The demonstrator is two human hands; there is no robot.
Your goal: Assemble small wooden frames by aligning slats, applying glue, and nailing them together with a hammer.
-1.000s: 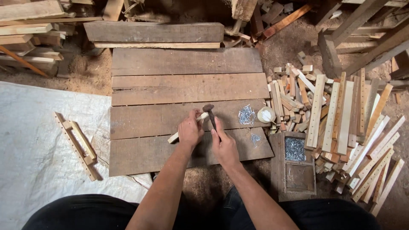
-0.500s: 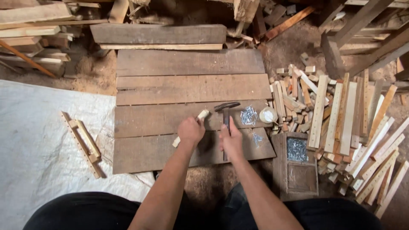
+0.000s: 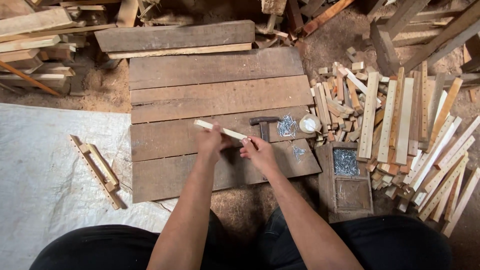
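The 1 head-worn camera looks steeply down from close above onto the plank platform [image 3: 215,100] before the knees.

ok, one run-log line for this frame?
left hand: holds wood strip | right hand: touches strip end | hammer: lying on planks | nails: beside hammer

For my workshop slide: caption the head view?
Both hands hold a pale wood strip over planks, hammer alongside.

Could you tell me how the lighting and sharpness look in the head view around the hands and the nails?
Head view: soft, even light with no harsh glare; the left hand and right hand on the thin wooden strip are slightly soft; the hammer reads clearly, while the loose nails blend into a glinting cluster; top corners fall darker.
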